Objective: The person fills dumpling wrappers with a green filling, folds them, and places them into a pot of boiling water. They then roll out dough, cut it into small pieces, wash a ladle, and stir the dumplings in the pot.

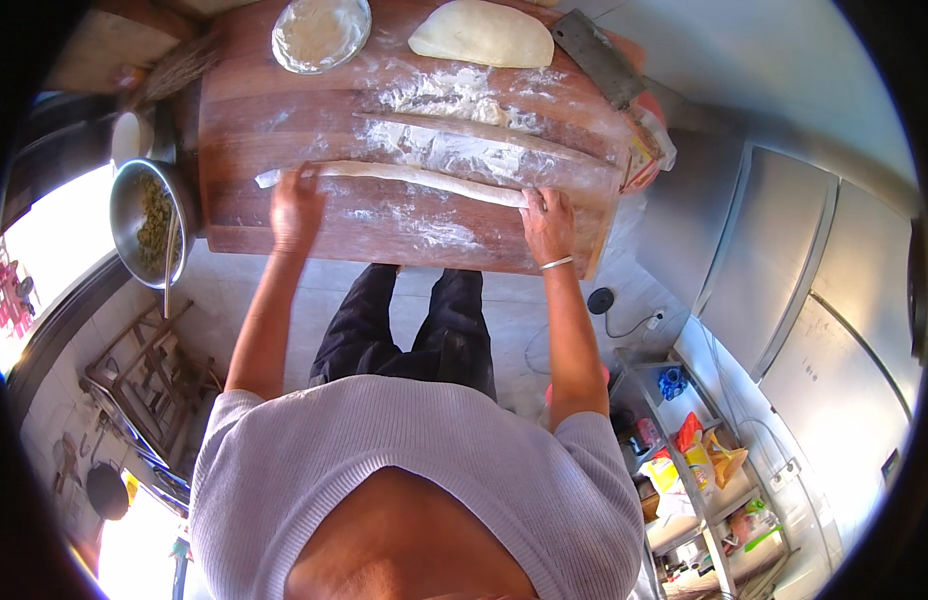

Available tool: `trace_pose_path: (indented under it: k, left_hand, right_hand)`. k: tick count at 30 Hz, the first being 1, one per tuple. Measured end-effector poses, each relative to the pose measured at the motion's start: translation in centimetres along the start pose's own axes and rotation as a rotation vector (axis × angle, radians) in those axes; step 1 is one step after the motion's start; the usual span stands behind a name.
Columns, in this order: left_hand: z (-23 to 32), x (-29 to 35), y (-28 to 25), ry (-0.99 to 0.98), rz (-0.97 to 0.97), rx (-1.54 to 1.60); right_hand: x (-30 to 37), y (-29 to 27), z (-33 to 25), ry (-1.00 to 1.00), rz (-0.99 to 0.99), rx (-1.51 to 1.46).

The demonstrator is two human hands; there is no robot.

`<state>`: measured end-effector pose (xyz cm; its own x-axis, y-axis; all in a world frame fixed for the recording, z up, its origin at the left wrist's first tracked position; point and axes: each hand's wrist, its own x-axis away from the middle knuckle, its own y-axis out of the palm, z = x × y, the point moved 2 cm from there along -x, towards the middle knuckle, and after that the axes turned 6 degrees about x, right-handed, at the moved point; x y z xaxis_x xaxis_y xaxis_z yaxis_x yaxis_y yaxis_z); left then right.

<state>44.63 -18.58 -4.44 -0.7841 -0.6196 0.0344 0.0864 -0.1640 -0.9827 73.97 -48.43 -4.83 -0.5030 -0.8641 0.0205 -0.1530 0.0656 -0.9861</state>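
Note:
A long thin rope of dough [414, 176] lies across a floured wooden board [284, 120]. My left hand [294, 205] presses flat on the rope's left end, fingers together. At the rope's right end rests my right hand [547, 222], palm down, a bangle on its wrist. A second thin dough strip [454, 128] lies just beyond, amid loose flour. A flattened oval lump of dough [481, 36] sits at the board's far edge.
A plate of flour [321, 32] stands at the board's far left. A cleaver [597, 55] lies at the far right corner. Left of the board, a metal bowl [134, 200] holds green filling and a utensil. Steel cabinets and a cluttered shelf stand to the right.

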Motion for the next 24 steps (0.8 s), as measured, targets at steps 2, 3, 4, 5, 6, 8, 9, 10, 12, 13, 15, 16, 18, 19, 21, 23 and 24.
trace_pose_path:
  k: [2,3,4,5,6,8,9,10,12,13,15,16,18,19,21,23,24]
  left_hand:
    - [5.9,-0.5,2.0,0.132,-0.048,0.205]
    - [10.0,-1.3,1.5,0.138,-0.124,0.295]
    - [13.2,-1.9,1.5,0.240,-0.094,0.275]
    - [15.8,-2.3,2.4,0.268,-0.067,0.253]
    - [18.0,-2.8,3.2,0.260,-0.191,0.211]
    - [21.3,-4.0,3.1,0.310,-0.160,0.242]
    - [22.5,-4.5,3.6,0.340,-0.138,0.210]
    - [23.7,-5.0,4.0,0.332,-0.163,0.237]
    - [25.8,-6.0,4.8,0.326,-0.212,0.291]
    - [26.7,-6.3,5.0,0.368,-0.182,0.270]
    - [28.1,-6.9,5.3,0.457,-0.125,0.226]
    - [28.4,-7.1,5.5,0.468,-0.088,0.235]
    - [28.8,-7.3,5.9,0.421,-0.098,0.254]
    - [29.0,-7.3,5.8,0.391,-0.102,0.263]
    - [29.0,-7.5,5.6,0.290,-0.116,0.300]
    - [29.1,-7.8,5.4,0.232,-0.123,0.319]
    - [29.1,-7.8,5.4,0.228,-0.129,0.320]
  right_hand:
    - [-0.8,-1.3,1.0,-0.035,-0.063,-0.036]
    - [-1.0,-1.5,2.0,-0.013,-0.140,-0.061]
    - [-1.1,-1.9,3.2,0.006,-0.220,-0.088]
    - [-1.2,-2.3,4.5,0.021,-0.302,-0.112]
    - [-1.9,-3.1,6.2,0.030,-0.208,-0.096]
    - [-3.5,-4.7,10.1,0.051,-0.026,-0.073]
    - [-4.6,-5.4,11.7,0.058,0.063,-0.065]
    - [-6.3,-6.5,12.8,0.091,0.150,0.028]
    - [-10.0,-7.9,15.0,0.163,0.181,0.190]
    - [-11.5,-7.5,16.3,0.201,0.122,0.258]
    - [-14.0,-5.4,18.3,0.153,0.027,0.239]
    - [-14.9,-4.6,18.8,0.122,-0.022,0.227]
    - [-15.6,-2.9,19.1,0.194,-0.064,0.170]
    - [-15.9,-2.4,18.9,0.222,-0.087,0.141]
    - [-15.3,-2.4,19.1,0.189,0.028,0.083]
    - [-14.8,-3.0,19.1,0.114,0.153,0.019]
    - [-13.6,-3.4,19.0,0.118,0.196,-0.049]
